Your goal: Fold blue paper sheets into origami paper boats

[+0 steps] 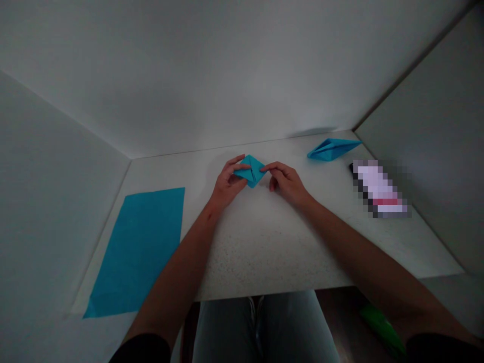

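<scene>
A small folded blue paper [254, 171], diamond-shaped with a slit down its middle, is between my hands near the back of the white table. My left hand [228, 182] holds its left side, fingers over the top and thumb at the lower edge. With an extended index finger, my right hand [286, 182] touches the paper's right corner; its other fingers are curled and hold nothing visible. A second folded blue piece [331, 149], long and pointed, lies at the back right.
A large flat blue sheet [141, 247] lies at the left, partly under my left forearm. At the right lies a blurred phone-like object [378, 187]. Walls border the table [264, 252] behind and on both sides. Something green [381, 327] is below the front edge.
</scene>
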`<state>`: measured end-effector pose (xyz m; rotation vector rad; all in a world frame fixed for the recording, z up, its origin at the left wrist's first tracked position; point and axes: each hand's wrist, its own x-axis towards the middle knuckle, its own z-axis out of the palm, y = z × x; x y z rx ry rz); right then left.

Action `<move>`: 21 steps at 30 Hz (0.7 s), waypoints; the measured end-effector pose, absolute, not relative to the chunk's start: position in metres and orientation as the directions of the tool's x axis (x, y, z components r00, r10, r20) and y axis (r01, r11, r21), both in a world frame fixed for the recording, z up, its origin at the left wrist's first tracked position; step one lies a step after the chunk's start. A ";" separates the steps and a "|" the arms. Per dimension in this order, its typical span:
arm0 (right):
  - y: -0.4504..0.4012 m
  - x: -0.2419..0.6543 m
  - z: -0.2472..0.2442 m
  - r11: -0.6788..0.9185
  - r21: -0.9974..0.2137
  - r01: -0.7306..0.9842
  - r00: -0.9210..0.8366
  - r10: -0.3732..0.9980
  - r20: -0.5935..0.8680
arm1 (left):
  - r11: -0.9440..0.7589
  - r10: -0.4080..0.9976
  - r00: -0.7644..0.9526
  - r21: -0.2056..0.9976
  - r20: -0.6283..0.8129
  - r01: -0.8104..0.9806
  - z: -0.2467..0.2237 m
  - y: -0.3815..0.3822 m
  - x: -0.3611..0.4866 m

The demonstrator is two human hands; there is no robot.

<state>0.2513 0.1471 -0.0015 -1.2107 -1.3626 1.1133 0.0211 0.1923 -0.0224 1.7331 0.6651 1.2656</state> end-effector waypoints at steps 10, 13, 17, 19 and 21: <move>0.151 0.252 -0.005 0.257 -0.957 0.131 -0.021 0.966 0.257 | -0.224 0.950 0.205 0.971 0.236 -0.084 -0.025 0.192 0.030; 0.151 0.252 -0.008 0.214 -0.960 0.179 -0.037 0.977 0.211 | -0.215 0.960 0.174 0.976 0.219 -0.040 -0.022 0.192 0.029; 0.150 0.253 -0.006 0.151 -0.971 0.187 -0.024 0.989 0.149 | -0.228 0.961 0.158 0.974 0.226 -0.006 -0.015 0.191 0.029; 0.149 0.253 -0.004 0.149 -0.973 0.174 -0.024 0.989 0.147 | -0.245 0.958 0.151 0.969 0.245 -0.021 -0.012 0.190 0.030; 0.149 0.253 -0.002 0.152 -0.977 0.151 -0.010 0.988 0.153 | -0.262 0.955 0.129 0.964 0.265 -0.042 -0.011 0.190 0.030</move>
